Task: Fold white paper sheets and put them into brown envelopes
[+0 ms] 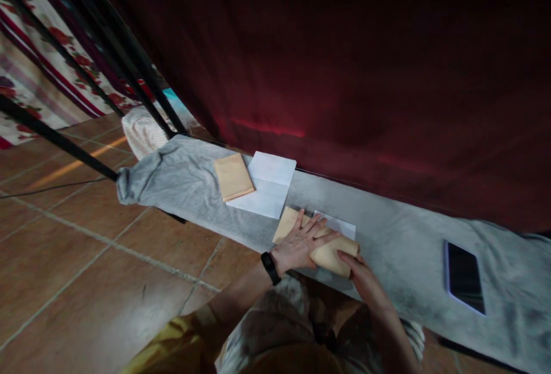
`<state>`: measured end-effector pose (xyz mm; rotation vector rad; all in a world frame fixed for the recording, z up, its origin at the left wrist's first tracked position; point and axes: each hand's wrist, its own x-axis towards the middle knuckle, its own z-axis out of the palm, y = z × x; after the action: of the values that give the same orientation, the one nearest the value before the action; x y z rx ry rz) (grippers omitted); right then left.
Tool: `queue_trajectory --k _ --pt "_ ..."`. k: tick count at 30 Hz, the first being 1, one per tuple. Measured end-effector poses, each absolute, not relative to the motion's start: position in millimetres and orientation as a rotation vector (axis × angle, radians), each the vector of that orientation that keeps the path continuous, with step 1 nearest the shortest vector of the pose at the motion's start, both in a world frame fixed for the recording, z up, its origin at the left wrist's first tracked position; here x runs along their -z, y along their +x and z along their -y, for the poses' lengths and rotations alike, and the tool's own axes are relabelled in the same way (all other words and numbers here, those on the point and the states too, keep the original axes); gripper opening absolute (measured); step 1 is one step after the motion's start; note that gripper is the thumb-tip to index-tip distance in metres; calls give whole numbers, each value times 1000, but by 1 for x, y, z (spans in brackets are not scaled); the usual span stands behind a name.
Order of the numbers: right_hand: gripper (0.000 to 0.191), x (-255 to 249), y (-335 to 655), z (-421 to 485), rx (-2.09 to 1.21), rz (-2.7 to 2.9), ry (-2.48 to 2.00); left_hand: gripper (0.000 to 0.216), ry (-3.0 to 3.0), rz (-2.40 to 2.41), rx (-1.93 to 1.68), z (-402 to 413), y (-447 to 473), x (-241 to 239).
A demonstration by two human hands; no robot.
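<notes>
My left hand (301, 243), with a dark band on its wrist, lies flat with fingers spread on a piece of brown paper (284, 223). The far end of this paper curls up toward the right. There my right hand (359, 269) grips its edge between thumb and fingers. A white sheet (344, 227) shows partly behind the curled paper; the rest of it is hidden. To the left, a creased white sheet (273, 182) lies flat, and a stack of brown paper pieces or envelopes (235, 176) overlaps its left side.
A grey cloth (387, 242) covers the long narrow bench. A phone (465, 276) lies on it at the right. Behind hangs a dark red curtain (344, 93). Black metal bars (64, 139) stand at the left above the tiled floor (116, 282).
</notes>
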<state>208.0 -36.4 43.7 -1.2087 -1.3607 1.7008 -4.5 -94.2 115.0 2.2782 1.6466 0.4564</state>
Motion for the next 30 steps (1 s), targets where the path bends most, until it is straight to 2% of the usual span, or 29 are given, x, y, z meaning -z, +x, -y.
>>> queue_trajectory --k 5,9,17,25,30 --pt "48 -47 208 24 -1633 1355 -1274 110 2162 -1704 -530 99 -13 -107" --pt "52 -51 209 3 -1226 1556 -1358 112 2070 -1976 -438 110 -39 -96" --pt "30 -27 185 -1 -645 1646 -1581 103 1940 -2284 -209 137 -81 -91" --pt "29 -28 183 -3 -860 1471 -1436 101 1888 -2303 -153 141 -81 -87" --pt "38 -38 198 -5 -952 1328 -1340 103 1863 -2271 -155 141 -80 -92"
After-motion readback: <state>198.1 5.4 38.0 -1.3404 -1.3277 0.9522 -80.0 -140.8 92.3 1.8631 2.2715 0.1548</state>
